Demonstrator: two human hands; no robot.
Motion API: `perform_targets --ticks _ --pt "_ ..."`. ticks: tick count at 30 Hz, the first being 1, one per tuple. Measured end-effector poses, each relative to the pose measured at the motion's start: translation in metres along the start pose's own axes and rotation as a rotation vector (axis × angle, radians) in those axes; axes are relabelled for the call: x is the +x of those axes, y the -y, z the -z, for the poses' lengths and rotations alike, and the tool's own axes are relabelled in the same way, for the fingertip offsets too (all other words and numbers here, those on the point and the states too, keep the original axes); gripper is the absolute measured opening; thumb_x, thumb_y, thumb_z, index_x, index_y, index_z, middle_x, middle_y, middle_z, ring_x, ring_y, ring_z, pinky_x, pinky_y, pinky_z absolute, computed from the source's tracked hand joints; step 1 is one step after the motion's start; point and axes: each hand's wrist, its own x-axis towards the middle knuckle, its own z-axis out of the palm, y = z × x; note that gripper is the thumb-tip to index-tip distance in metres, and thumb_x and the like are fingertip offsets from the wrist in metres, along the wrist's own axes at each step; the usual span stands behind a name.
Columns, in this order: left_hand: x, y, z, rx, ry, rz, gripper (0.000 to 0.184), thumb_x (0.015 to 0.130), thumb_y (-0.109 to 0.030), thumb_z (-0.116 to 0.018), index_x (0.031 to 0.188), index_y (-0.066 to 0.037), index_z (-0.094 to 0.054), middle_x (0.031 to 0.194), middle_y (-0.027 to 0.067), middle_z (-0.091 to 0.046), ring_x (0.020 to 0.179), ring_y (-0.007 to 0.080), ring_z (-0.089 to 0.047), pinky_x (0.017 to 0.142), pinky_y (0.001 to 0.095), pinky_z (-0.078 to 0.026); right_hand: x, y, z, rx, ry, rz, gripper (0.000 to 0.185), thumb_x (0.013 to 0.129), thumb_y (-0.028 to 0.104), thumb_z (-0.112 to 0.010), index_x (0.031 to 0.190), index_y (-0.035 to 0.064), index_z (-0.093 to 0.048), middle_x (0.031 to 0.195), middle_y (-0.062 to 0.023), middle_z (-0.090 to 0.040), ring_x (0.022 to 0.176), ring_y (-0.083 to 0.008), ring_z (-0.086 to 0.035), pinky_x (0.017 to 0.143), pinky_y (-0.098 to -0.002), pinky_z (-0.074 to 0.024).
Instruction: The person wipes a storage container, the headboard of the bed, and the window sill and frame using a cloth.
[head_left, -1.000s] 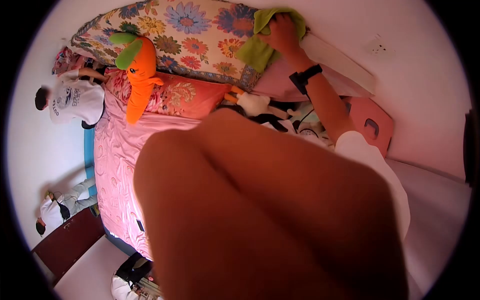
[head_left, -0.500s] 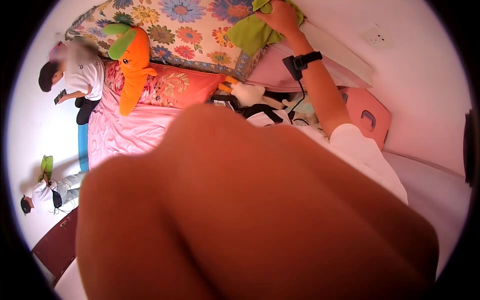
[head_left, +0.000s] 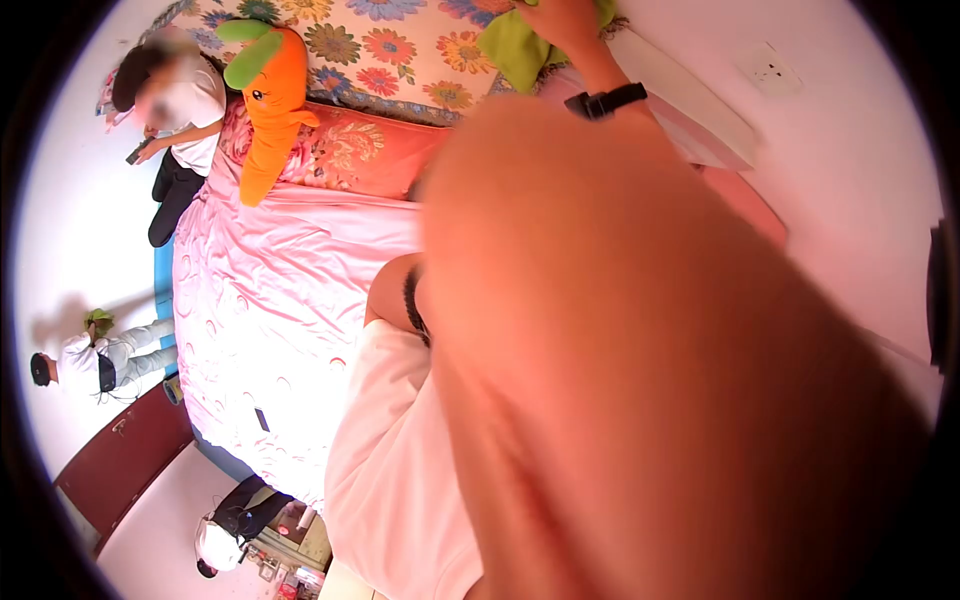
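At the top, my right hand (head_left: pixel 565 22) is closed on a green cloth (head_left: pixel 515 55), which lies against the edge of a flower-patterned cover (head_left: pixel 385 45). A black wrist strap (head_left: pixel 612 100) sits on that arm. Very close to the lens, a large blurred shape, which looks like my left hand (head_left: pixel 640 330), covers the middle and lower right. Its fingers cannot be made out. A white sleeve (head_left: pixel 395 480) and part of a black band (head_left: pixel 411 300) show beside it.
An orange carrot plush (head_left: pixel 275 115) leans by a red patterned pillow (head_left: pixel 370 155) on the pink bed (head_left: pixel 280 270). A phone (head_left: pixel 261 419) lies there. One person (head_left: pixel 190 105) sits at upper left; others stand at left (head_left: pixel 85 360) and lower left (head_left: pixel 225 530). A wall socket (head_left: pixel 770 73) is at right.
The blurred near hand has shifted right, uncovering more of the bed, the white sleeve and a person at lower left. My right hand and the cloth appear slightly higher in view.
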Motion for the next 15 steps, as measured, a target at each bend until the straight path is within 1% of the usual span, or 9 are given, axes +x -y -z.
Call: perform_targets --ticks 1,3,4,5,7,8,12,14,15 --pt "-0.001 0.014 -0.002 -0.003 0.005 -0.034 0.012 0.085 -0.018 -0.065 0.081 -0.008 -0.063 0.079 0.0061 -0.069 0.068 0.0242 -0.064 0.059 0.0331 -0.051 -0.008 -0.006 -0.003 -0.001 0.007 0.003 0.035 0.077 0.019 -0.069 0.104 -0.0030 -0.066 0.111 -0.0257 -0.062 0.107 -0.0406 -0.057 0.090 -0.0493 -0.0466" --pt "0.001 0.033 0.002 -0.006 0.027 -0.068 0.012 0.085 -0.018 -0.065 0.080 -0.007 -0.062 0.079 0.0061 -0.069 0.068 0.0243 -0.063 0.059 0.0331 -0.050 -0.022 -0.022 -0.017 -0.262 -0.009 0.126 0.035 0.077 0.015 -0.066 0.106 -0.0041 -0.065 0.112 -0.0273 -0.061 0.109 -0.0405 -0.056 0.092 -0.0489 -0.0461" --pt "0.001 0.031 0.005 -0.004 0.030 -0.090 0.012 0.084 -0.017 -0.065 0.080 -0.007 -0.062 0.078 0.0062 -0.069 0.068 0.0243 -0.063 0.059 0.0331 -0.050 -0.015 -0.055 -0.051 -0.221 0.174 0.149 0.047 0.072 0.031 -0.080 0.112 0.0097 -0.067 0.105 -0.0127 -0.066 0.099 -0.0314 -0.063 0.082 -0.0482 -0.0527" --pt "0.006 0.025 0.003 -0.007 0.042 -0.124 0.012 0.084 -0.017 -0.065 0.080 -0.007 -0.062 0.078 0.0062 -0.069 0.067 0.0243 -0.063 0.059 0.0331 -0.050 -0.013 -0.029 -0.035 -0.234 0.171 0.166 0.047 0.072 0.031 -0.080 0.112 0.0097 -0.067 0.105 -0.0127 -0.066 0.099 -0.0314 -0.063 0.082 -0.0482 -0.0527" --pt "0.017 0.011 -0.004 -0.026 0.068 -0.188 0.012 0.084 -0.017 -0.066 0.079 -0.007 -0.062 0.078 0.0062 -0.069 0.067 0.0244 -0.063 0.058 0.0330 -0.050 -0.010 0.016 -0.007 -0.465 0.197 0.003 0.048 0.075 0.027 -0.078 0.117 0.0083 -0.064 0.116 -0.0132 -0.063 0.110 -0.0332 -0.058 0.090 -0.0545 -0.0483" --pt "0.019 0.004 -0.006 -0.032 0.066 -0.214 0.012 0.083 -0.016 -0.066 0.079 -0.006 -0.062 0.078 0.0062 -0.069 0.067 0.0244 -0.063 0.058 0.0330 -0.050 -0.003 0.013 -0.008 -0.461 0.236 -0.004 0.050 0.076 0.026 -0.077 0.120 0.0073 -0.062 0.124 -0.0141 -0.059 0.117 -0.0349 -0.054 0.095 -0.0592 -0.0438" --pt "0.024 -0.002 0.002 -0.028 0.060 -0.245 0.012 0.082 -0.016 -0.067 0.078 -0.006 -0.062 0.077 0.0063 -0.068 0.065 0.0245 -0.062 0.057 0.0330 -0.049 0.018 0.009 -0.015 -0.471 0.156 0.094 0.051 0.076 0.024 -0.076 0.121 0.0055 -0.062 0.122 -0.0162 -0.059 0.116 -0.0357 -0.054 0.092 -0.0574 -0.0464" --pt "0.030 -0.011 0.003 -0.029 0.061 -0.264 0.012 0.082 -0.015 -0.067 0.078 -0.005 -0.062 0.077 0.0063 -0.068 0.065 0.0246 -0.062 0.057 0.0329 -0.049 0.039 0.022 -0.006 -0.279 0.129 0.024 0.038 0.076 0.016 -0.065 0.108 -0.0048 -0.063 0.110 -0.0268 -0.062 0.106 -0.0410 -0.057 0.091 -0.0489 -0.0465" --pt "0.032 -0.012 0.001 -0.019 0.053 -0.273 0.012 0.081 -0.015 -0.067 0.077 -0.005 -0.062 0.077 0.0063 -0.068 0.065 0.0246 -0.062 0.057 0.0329 -0.049 0.048 0.022 -0.008 -0.277 0.137 0.030 0.038 0.076 0.016 -0.065 0.108 -0.0048 -0.063 0.110 -0.0268 -0.062 0.106 -0.0410 -0.057 0.091 -0.0489 -0.0465"
